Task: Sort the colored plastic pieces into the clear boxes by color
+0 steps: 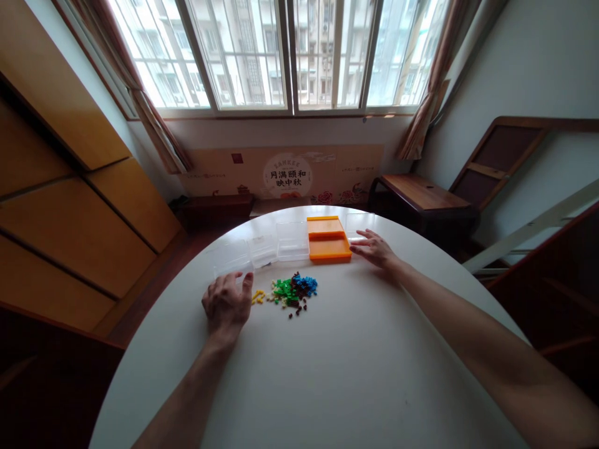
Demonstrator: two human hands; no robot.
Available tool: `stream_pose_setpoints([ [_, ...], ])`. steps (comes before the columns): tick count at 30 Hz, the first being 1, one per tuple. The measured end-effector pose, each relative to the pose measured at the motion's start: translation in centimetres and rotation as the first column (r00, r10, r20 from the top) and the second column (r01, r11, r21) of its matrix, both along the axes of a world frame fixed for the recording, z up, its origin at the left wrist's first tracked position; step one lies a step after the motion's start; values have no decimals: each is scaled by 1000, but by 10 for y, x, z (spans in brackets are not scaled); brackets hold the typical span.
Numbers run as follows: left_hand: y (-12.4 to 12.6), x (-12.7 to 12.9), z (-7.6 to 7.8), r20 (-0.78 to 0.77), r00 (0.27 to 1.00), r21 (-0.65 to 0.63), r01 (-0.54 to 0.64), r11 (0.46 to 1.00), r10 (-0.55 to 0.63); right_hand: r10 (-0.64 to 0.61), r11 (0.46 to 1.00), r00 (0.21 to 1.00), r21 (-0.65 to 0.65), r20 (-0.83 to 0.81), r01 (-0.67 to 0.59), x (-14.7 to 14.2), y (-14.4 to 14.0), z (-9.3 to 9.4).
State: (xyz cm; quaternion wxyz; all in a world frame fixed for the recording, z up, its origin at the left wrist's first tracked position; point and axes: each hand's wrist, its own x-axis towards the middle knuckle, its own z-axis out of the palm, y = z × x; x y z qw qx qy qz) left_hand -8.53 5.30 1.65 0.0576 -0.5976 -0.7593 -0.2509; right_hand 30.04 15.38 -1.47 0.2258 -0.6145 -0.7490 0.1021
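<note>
A small heap of tiny coloured pieces [290, 291] in green, blue, brown and yellow lies on the round white table [327, 374]. My left hand [228, 304] rests on the table just left of the heap, fingers curled, its fingertips at a clear plastic tray [233, 257]. My right hand [375, 249] lies flat with fingers spread, touching the right side of an orange tray [327, 240]. Neither hand holds anything I can see. More clear trays [277, 242] stand in a row between the two hands.
Another clear tray [359, 222] sits behind my right hand. Wooden cabinets [70, 206] stand at the left, a low wooden bench [421, 193] at the right under the window. The table's near half holds only my forearms.
</note>
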Motion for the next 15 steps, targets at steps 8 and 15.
stream_pose_setpoints([
  [8,1,-5,1,53,992,17,-112,994,111,75,997,997,-29,17,-74,-49,22,7],
  [15,3,-9,0,147,973,122,-196,973,178,127,991,992,-33,3,-127,-88,35,8],
])
